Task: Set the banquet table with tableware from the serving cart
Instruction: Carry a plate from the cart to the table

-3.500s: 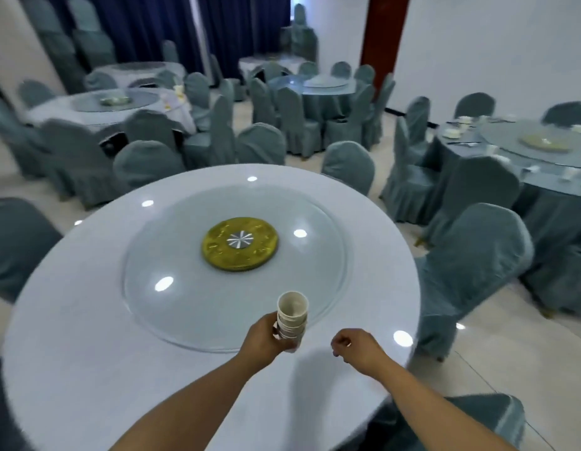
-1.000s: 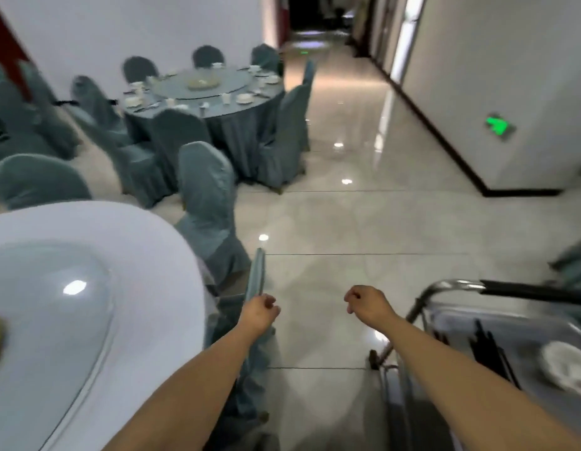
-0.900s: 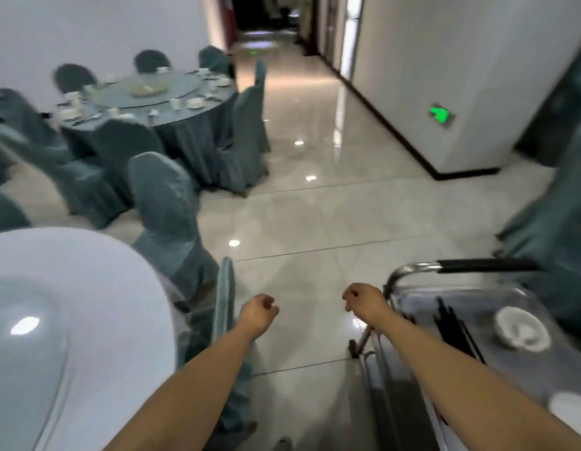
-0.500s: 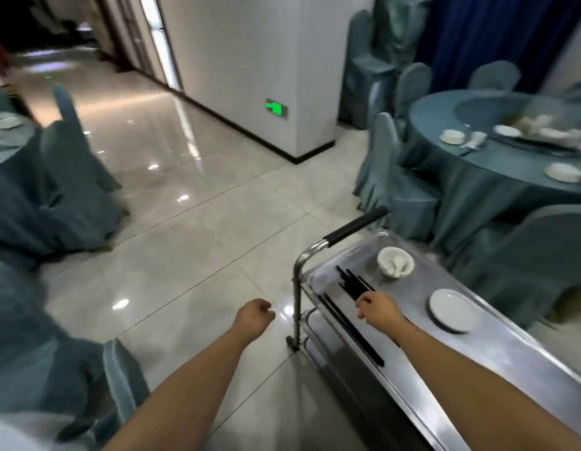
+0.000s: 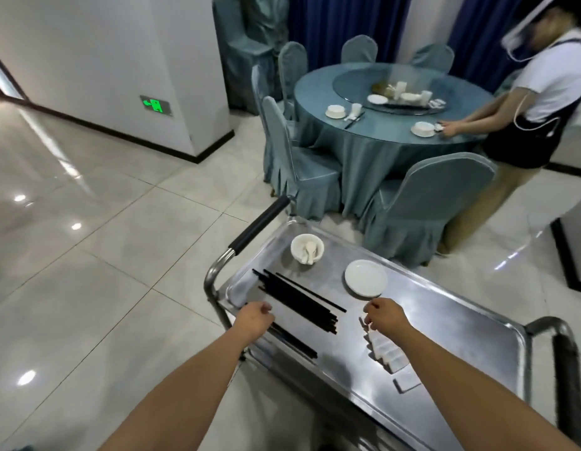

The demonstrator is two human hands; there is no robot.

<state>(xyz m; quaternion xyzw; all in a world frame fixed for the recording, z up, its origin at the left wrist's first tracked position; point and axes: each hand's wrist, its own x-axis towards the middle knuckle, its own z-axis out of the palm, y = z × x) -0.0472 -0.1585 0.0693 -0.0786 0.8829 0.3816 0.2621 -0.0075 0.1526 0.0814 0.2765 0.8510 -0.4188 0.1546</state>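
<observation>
- As a person stands over the serving cart, both hands hover above its steel top, marking the fetching step of the table-setting job.
- The right hand, fingers curled, sits at the near end of a row of small white rests; whether it already pinches one cannot be told.
- The left hand, loosely curled and holding nothing visible, hangs beside the bundle of black chopsticks.
- Farther along the cart stand a white plate and a bowl holding spoons.
- The next move likely calls for closing on a rest and gathering chopsticks cleanly from the loose pile.
- Beyond, another person lays a teal table.
</observation>
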